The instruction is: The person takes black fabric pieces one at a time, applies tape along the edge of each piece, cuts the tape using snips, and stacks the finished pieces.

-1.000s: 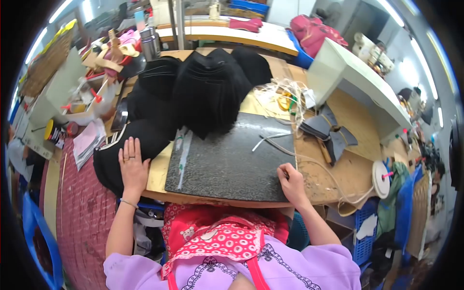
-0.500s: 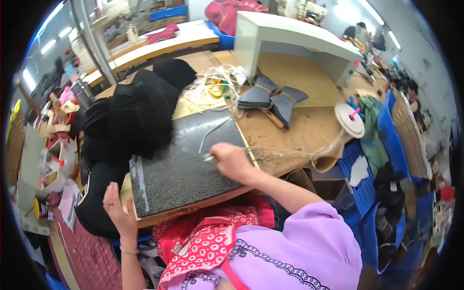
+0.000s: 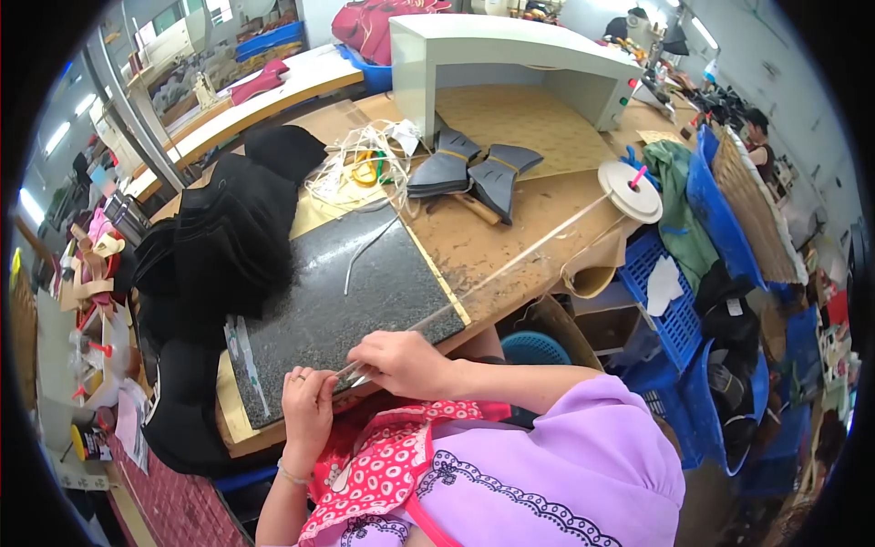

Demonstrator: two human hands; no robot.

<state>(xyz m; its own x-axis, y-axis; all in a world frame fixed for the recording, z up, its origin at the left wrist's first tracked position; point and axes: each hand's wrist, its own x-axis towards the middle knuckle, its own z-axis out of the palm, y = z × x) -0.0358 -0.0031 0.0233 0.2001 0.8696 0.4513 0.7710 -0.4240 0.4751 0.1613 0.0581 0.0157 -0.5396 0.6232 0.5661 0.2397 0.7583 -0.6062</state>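
A narrow translucent tape (image 3: 530, 248) runs taut from a white spool (image 3: 629, 195) on a pink peg down to my hands. My left hand (image 3: 308, 406) pinches the tape's end between thumb and fingers at the near edge of a black stone slab (image 3: 365, 269). Close beside it, my right hand (image 3: 406, 365) is closed on the same tape. A small shiny thing shows under the right fingers, too small to name. On the slab lies a loose grey strip (image 3: 366, 251).
Stacked black fabric pieces (image 3: 228, 242) cover the slab's left side. Beyond the slab are tangled white strips (image 3: 351, 169) with yellow-handled scissors (image 3: 366, 170), and banded grey pieces (image 3: 492, 178). A white arched stand (image 3: 519, 46) stands behind; blue baskets (image 3: 661, 292) sit at the right.
My right hand has moved toward me, drawing the tape straight from the spool. My left hand has come from the table's left edge to the tape and closed on it.
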